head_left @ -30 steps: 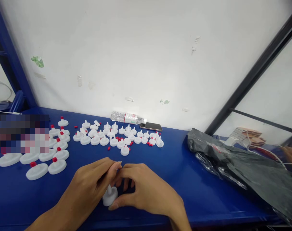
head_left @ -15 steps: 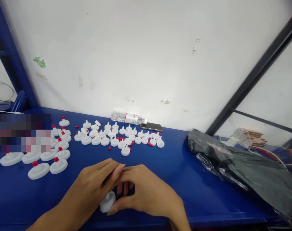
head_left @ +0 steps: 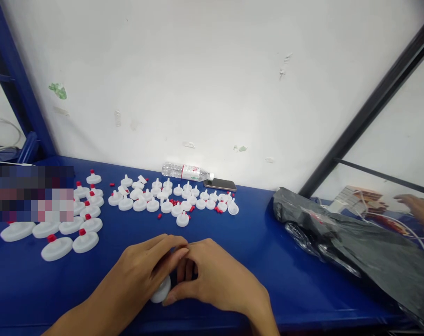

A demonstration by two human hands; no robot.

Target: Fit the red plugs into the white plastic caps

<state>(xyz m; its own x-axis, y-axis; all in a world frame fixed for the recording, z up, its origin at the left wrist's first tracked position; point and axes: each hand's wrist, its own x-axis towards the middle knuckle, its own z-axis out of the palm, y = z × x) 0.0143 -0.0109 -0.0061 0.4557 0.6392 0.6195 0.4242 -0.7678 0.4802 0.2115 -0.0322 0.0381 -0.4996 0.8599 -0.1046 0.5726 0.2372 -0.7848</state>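
Near the table's front edge, a white plastic nozzle lid (head_left: 162, 293) shows between my two hands, its top hidden behind fingers. My right hand (head_left: 218, 275) curls around it, thumb against the lid's lower rim. Bent over the lid's top, my left hand (head_left: 142, 268) has its fingers and thumb pressed together; what they pinch is out of sight. Beyond the hands stand several white nozzle lids with bare spouts (head_left: 152, 205), with small red caps (head_left: 175, 202) scattered among them. To the left are several white lids topped with red caps (head_left: 86, 241).
A water bottle (head_left: 187, 172) lies against the wall beside a phone (head_left: 219, 185). On the right a grey plastic bag (head_left: 351, 242) covers part of the blue table (head_left: 267, 261). Another person's hand (head_left: 420, 212) is at the far right, near a cable and boxes.
Both my hands and the lid have shifted slightly right, and the lid is more covered by my fingers. The other person's hand reaches further into view at the right.
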